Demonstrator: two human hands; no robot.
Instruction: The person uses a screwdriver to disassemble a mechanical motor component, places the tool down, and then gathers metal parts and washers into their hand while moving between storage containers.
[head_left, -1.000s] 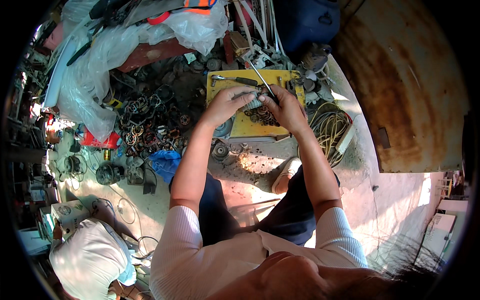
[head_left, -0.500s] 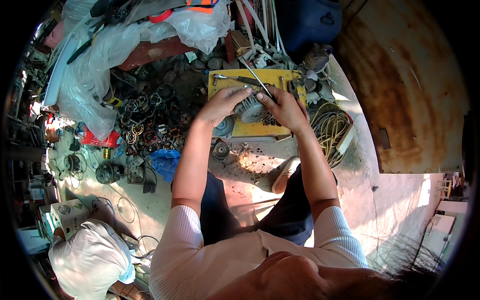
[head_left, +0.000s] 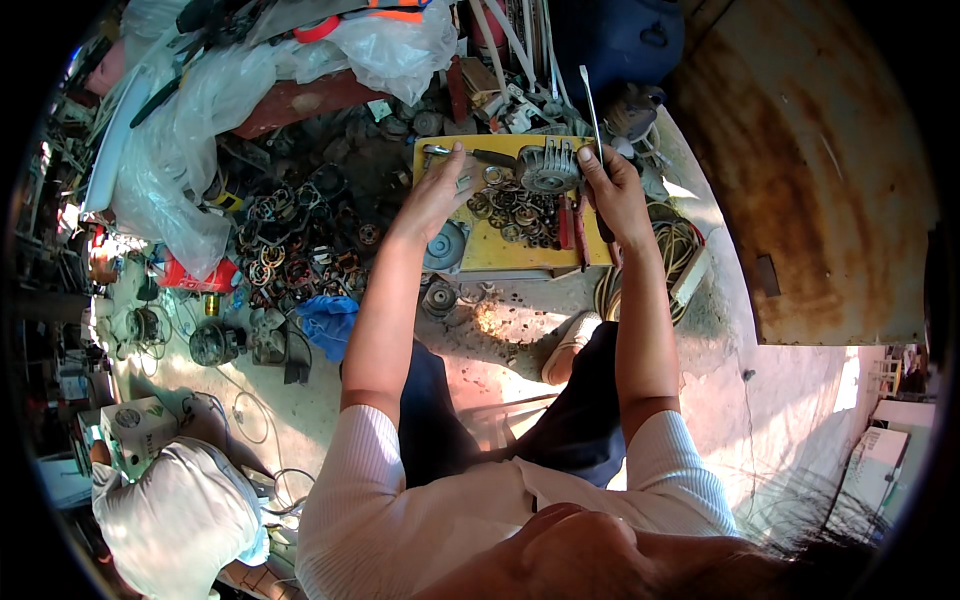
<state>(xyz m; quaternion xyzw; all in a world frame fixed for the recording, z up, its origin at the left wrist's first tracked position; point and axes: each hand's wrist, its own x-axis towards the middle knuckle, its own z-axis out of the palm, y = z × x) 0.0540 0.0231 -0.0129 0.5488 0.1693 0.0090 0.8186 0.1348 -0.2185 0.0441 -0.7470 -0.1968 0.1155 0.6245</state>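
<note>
My right hand (head_left: 616, 196) is closed around a screwdriver (head_left: 592, 105), its long metal shaft pointing up and away. Just left of that thumb is a round grey finned metal motor housing (head_left: 548, 168), above the far part of a yellow work surface (head_left: 482, 246); whether the hand also bears it, I cannot tell. At the surface's left side my left hand (head_left: 440, 192) is apart from the housing, fingers stretched out. Beyond it lies a ratchet wrench (head_left: 478, 154) with a dark handle. Several small metal rings and bearings (head_left: 518, 215) lie between my hands, beside red-handled pliers (head_left: 574, 228).
A grey metal disc (head_left: 444, 248) sits at the surface's left edge. Coiled cable (head_left: 676, 250) lies to the right, and heaped motor parts (head_left: 300, 235) to the left. A rusty metal sheet (head_left: 810, 190) stands at far right. Another person (head_left: 180, 520) crouches at lower left.
My hands have parted: the left came off the housing and moved slightly left. The right moved right with the screwdriver, now more upright. The housing shifted right and away, uncovering the small parts.
</note>
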